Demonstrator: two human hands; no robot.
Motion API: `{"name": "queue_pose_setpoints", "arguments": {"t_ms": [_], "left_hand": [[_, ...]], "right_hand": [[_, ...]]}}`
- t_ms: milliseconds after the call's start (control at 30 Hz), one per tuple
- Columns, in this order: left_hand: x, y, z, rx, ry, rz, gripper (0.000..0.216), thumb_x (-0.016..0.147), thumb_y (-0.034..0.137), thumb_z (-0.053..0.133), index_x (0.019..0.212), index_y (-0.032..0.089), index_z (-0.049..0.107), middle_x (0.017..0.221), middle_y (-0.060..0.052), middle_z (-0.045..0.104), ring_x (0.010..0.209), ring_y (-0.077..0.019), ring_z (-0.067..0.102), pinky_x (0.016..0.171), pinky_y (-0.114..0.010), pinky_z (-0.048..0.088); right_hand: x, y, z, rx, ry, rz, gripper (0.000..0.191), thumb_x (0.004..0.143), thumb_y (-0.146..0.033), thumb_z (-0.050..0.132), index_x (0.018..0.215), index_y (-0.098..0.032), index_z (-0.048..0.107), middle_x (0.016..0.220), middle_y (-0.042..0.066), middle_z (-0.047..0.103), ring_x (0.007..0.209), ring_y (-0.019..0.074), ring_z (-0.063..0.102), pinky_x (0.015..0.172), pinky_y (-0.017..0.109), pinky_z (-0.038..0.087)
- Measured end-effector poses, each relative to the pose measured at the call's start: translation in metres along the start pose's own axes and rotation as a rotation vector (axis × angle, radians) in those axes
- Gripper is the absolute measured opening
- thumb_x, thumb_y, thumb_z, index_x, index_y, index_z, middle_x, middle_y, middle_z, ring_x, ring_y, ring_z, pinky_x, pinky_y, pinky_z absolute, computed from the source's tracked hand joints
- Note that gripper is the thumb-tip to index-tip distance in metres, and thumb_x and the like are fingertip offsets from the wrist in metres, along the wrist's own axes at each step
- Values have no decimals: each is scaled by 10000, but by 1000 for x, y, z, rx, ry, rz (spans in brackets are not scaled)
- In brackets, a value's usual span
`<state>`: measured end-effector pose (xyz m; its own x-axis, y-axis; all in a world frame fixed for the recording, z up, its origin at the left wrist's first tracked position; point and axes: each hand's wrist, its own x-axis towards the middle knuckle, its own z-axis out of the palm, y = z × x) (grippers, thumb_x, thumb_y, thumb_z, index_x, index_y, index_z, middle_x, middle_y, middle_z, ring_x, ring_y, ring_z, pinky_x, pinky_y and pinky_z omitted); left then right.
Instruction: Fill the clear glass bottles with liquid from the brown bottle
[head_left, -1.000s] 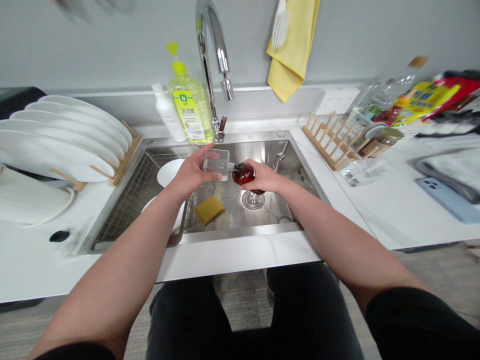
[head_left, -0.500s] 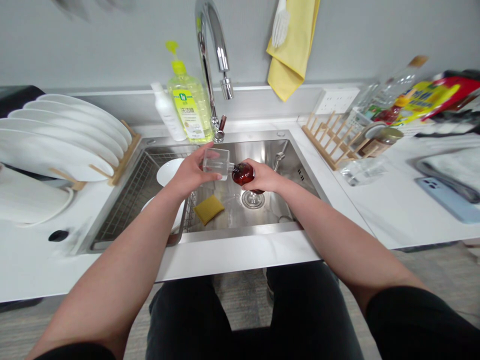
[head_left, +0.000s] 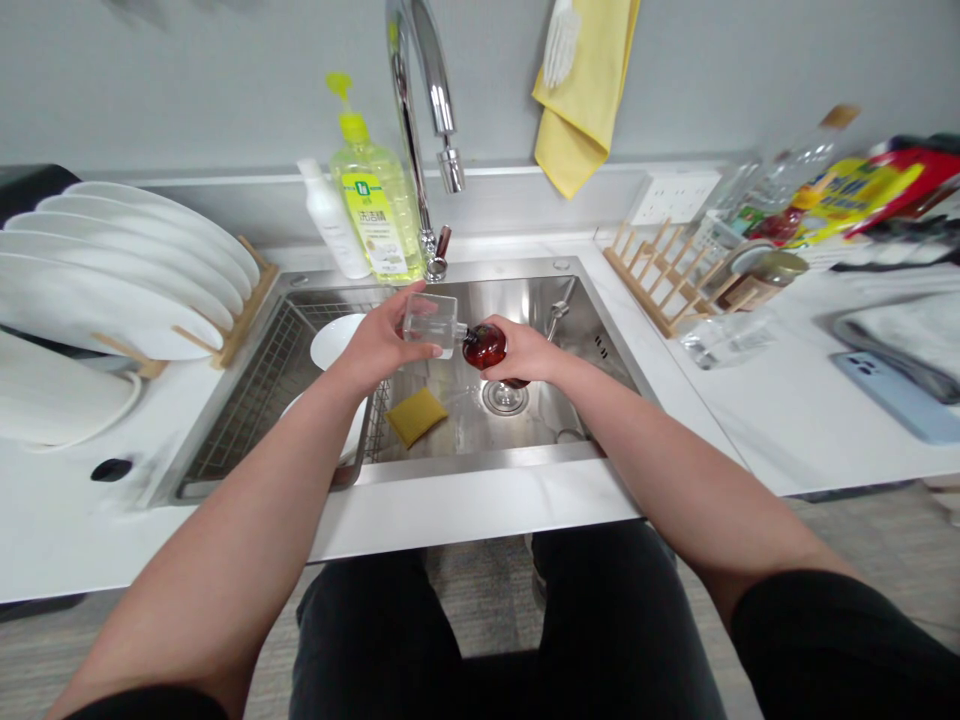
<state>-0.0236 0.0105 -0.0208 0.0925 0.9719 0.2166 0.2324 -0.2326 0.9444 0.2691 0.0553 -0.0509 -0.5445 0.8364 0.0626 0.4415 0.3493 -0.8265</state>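
Observation:
Over the sink (head_left: 525,462), my left hand (head_left: 379,345) is closed round a clear, square-sided bottle (head_left: 431,323), tipped on its side with its neck to the right. My right hand (head_left: 521,350) grips a dark red-brown bottle (head_left: 485,345), its narrow dark mouth against or very near the clear bottle's neck. Whether liquid passes between them is too small to tell. Below the hands, a yellow sponge (head_left: 417,416) lies on the sink floor, left of the drain (head_left: 505,398).
A wire basket (head_left: 225,440) holding white dishes fills the sink's left side. Behind stand a faucet (head_left: 420,150), a green dish soap bottle (head_left: 375,210) and a white bottle (head_left: 330,220). White plates (head_left: 112,290) sit left; a wooden rack (head_left: 645,285) and phone (head_left: 896,395) right.
Both hands keep the two bottles mouth to mouth in nearly the same pose. The view has shifted very slightly.

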Motion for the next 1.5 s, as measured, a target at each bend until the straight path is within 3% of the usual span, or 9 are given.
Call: {"name": "queue_pose_setpoints", "arguments": {"t_ms": [433,1133,1500], "left_hand": [[-1,1,0,8,12,13,1124,578,262,1088,1629,283,690,1404,-120,799,1384,-415,708,1160,-587,593],[-2,5,0,26,-3,1,1186,580,329,1096,1676,262,648,1441,-134,788,1440,-437,679,1191,-597,560],[-1,1,-4,62,-26,26,1168,602,365,1098,1679,308,651,1460,-125,795,1473,-443,662,1227,-629,535]], "right_hand": [[0,0,0,-70,16,-24,653,645,-322,962,1243,-283,703,1125,-6,842,1065,321,794,979,428,599],[1,0,1,-78,22,-64,616,627,-309,931,1186,-273,674,1075,-3,826,1007,301,778,895,385,573],[1,2,3,-62,25,-84,628,636,-298,945,1205,-279,679,1091,2,828,1021,308,784,915,403,576]]}}
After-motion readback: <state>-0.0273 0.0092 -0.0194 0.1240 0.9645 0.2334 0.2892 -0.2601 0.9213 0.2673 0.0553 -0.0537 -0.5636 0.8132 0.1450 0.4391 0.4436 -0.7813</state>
